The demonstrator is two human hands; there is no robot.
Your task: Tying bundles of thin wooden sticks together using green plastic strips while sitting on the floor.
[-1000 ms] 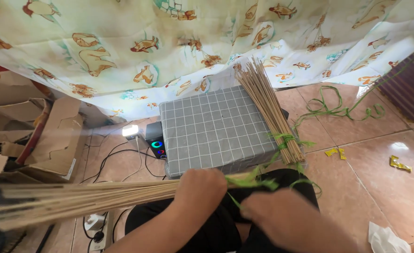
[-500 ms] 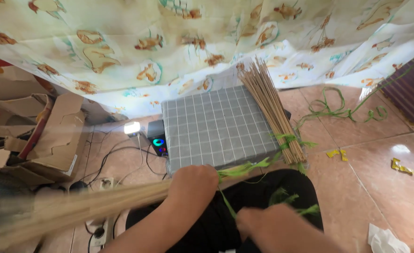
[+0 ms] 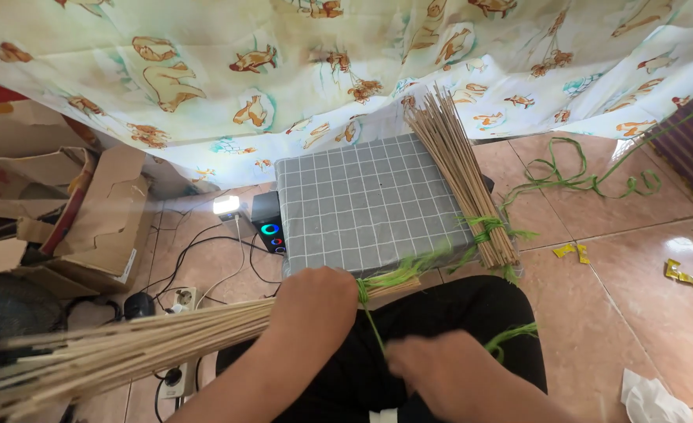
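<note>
Fingers of left hand (image 3: 315,307) still clamped round stick bundle (image 3: 127,352); right hand (image 3: 432,368) lower now, blurred, grip unclear.

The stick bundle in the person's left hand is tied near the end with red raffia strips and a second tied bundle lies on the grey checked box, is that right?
Not quite. The strips around the stick bundle in the left hand are green raffia, not red, as the head view shows. The rest stands: a second tied bundle lies on the grey checked box.
</note>
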